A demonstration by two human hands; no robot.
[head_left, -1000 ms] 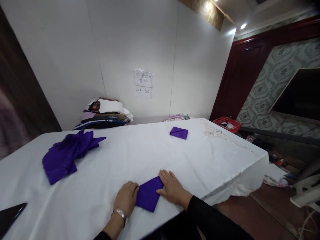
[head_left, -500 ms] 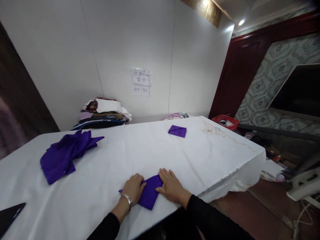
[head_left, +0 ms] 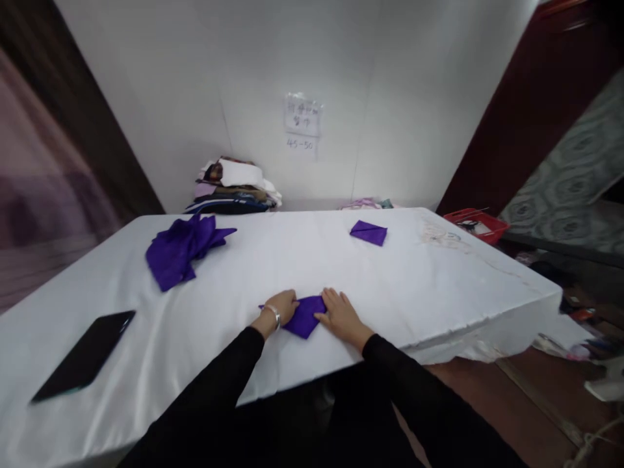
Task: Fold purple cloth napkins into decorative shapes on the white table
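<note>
A folded purple napkin (head_left: pixel 305 317) lies on the white-covered table near its front edge. My left hand (head_left: pixel 283 306), with a silver band at the wrist, has its fingers curled onto the napkin's left part; a small purple tip shows beyond that hand. My right hand (head_left: pixel 340 315) rests flat over the napkin's right edge, fingers stretched out and thumb on the cloth. Farther back lies another folded purple napkin (head_left: pixel 369 233). A loose heap of purple cloth (head_left: pixel 182 248) sits at the back left. What is under my left fingers is hidden.
A dark tablet-like slab (head_left: pixel 85 354) lies on the white tablecloth (head_left: pixel 273 253) at left. Behind the table's far edge are a stack of folded clothes (head_left: pixel 237 184) and a red basket (head_left: pixel 480 224). White cord (head_left: pixel 441 235) lies at the back right.
The view has tilted down and turned left, bringing more of the slab into sight. Both hands stay on the napkin, with little change in their hold.
</note>
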